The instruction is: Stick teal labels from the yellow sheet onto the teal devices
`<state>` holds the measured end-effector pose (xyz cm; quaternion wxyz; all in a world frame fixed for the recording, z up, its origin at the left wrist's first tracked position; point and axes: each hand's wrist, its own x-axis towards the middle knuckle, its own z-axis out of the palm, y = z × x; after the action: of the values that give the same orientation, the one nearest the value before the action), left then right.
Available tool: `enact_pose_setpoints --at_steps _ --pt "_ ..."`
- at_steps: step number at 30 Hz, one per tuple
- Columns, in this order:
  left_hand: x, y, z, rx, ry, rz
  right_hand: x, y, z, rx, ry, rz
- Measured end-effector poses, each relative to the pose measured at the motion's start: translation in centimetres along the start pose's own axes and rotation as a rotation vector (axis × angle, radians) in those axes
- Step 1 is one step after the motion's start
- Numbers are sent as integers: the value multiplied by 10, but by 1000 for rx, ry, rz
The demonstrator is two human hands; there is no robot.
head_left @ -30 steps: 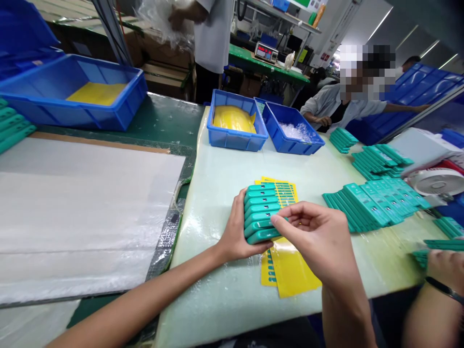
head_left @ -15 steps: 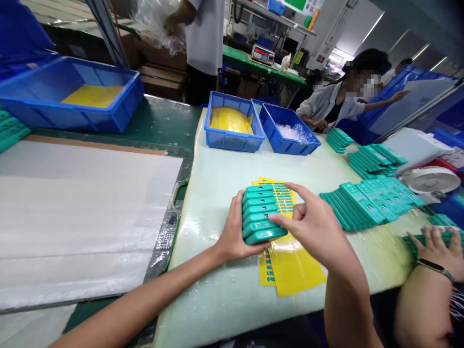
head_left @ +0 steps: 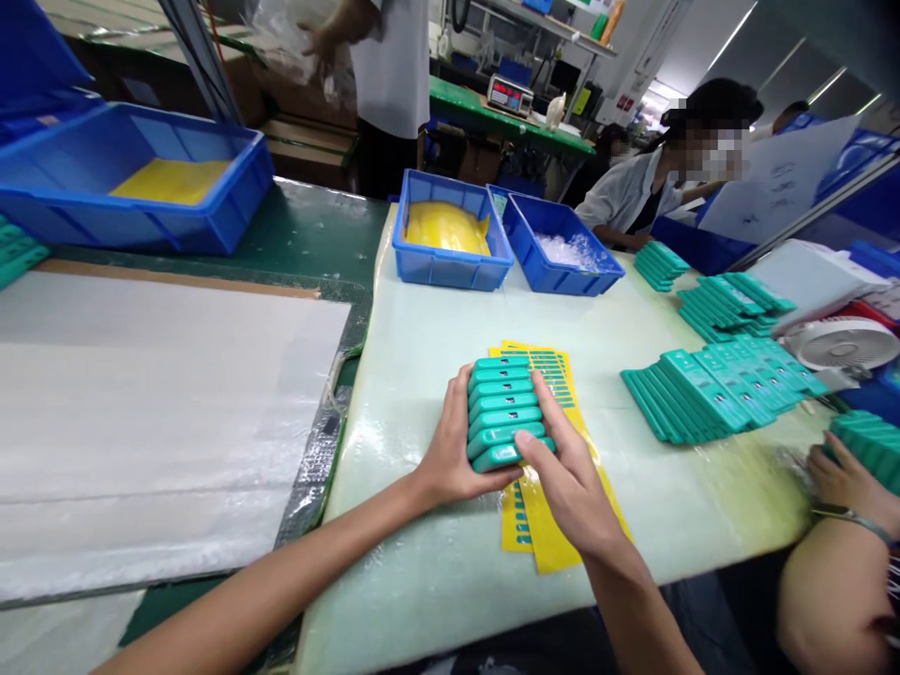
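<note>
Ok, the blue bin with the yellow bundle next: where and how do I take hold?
I'd pinch the rim of the blue bin at its near left corner, coming down from the person's side. That corner is exposed above the table; the second blue bin crowds the right. Keep the pinch shallow, as the yellow bundle sits close inside.

My right hand [head_left: 573, 487] has closed in on the green stack [head_left: 502, 403]: the index finger, raised clear before, now lies along its side, and my thumb has slid lower. Across the worktop [head_left: 422, 337], a white sheet [head_left: 777, 183] absent at first is now held up.
</note>
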<state>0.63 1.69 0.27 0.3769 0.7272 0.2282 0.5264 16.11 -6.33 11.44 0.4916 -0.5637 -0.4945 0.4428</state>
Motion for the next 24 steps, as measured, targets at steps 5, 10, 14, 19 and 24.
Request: enact_pose_setpoints --at_steps 5,10,14,19,24 --pt "-3 -5 -3 39 -45 -1 0 6 -3 163 107 6" --pt "-5 -4 -3 23 -25 -19 -4 12 -4 476 -2 -10" --pt "-6 -3 -4 58 -25 -41 -15 10 19 188 234 -47" --pt "-9 -12 -7 125 -9 -70 17 19 0 126 305 14" --pt "-8 -16 -7 135 19 -10 62 44 -82 -446 474 244"
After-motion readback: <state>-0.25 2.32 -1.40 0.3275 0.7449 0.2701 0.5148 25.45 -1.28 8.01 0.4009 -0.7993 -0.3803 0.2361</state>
